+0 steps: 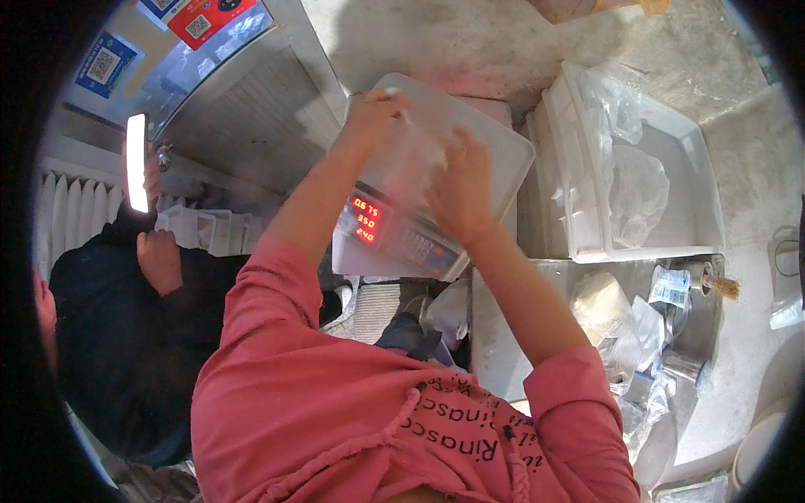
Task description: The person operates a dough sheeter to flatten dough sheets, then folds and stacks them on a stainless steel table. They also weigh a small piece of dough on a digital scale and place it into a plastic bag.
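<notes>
Both of my hands are over the pale plastic tray [497,135] on top of an electronic weighing scale [409,236]. My left hand [374,122] is above the tray's far left part with its fingers curled. Lower and to the right, my right hand [462,185] is over the near side of the tray, its fingers blurred by motion. Between them a whitish, see-through blur shows, perhaps thin plastic; whether either hand grips it is unclear. The scale's red digital display [366,219] is lit at the lower left, beside a keypad.
A white plastic crate [704,188] with clear bags [638,188] stands right of the scale. Below it lie crumpled plastic packaging [604,308] and a bristle brush [723,287]. At left, a person in dark clothing [138,339] holds a bright-screened phone [136,163] near a radiator [82,214].
</notes>
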Tool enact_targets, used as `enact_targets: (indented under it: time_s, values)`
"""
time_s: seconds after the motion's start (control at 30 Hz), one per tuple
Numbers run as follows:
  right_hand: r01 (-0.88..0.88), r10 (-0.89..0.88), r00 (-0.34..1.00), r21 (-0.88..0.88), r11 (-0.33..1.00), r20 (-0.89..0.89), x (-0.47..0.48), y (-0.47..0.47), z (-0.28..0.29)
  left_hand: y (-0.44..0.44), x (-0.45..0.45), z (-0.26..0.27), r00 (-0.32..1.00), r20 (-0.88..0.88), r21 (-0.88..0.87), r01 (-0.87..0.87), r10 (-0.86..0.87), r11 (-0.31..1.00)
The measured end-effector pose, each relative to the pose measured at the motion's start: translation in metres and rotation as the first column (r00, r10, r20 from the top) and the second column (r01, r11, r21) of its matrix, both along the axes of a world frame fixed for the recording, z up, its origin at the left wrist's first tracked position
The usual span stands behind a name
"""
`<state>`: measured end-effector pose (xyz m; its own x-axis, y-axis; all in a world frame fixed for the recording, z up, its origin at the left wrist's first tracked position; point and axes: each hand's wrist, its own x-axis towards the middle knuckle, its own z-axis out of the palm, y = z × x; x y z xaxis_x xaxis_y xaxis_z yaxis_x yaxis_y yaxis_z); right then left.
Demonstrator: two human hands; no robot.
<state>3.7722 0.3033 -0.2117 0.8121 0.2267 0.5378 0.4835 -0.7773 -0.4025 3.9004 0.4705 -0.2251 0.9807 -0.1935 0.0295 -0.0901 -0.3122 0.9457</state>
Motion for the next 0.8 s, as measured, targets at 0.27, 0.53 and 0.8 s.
enact_targets:
  time_s: [0.27,0.53,0.8]
  values:
    - [0.331,-0.232,0.937,0.446,0.832,-0.261,-0.035,0.025,-0.068,0.038,-0.005,-0.070,0.959,0.144,0.021,-0.251,0.246,0.968]
    - [0.448,0.311,0.787,0.841,0.305,-0.532,0.028,0.056,-0.069,0.039,-0.008,-0.083,0.986,0.162,0.456,-0.048,-0.029,0.889]
    - [0.399,0.130,0.842,0.767,0.502,-0.523,-0.186,-0.059,-0.053,-0.043,-0.147,-0.013,0.829,0.558,0.068,-0.081,0.030,0.994]
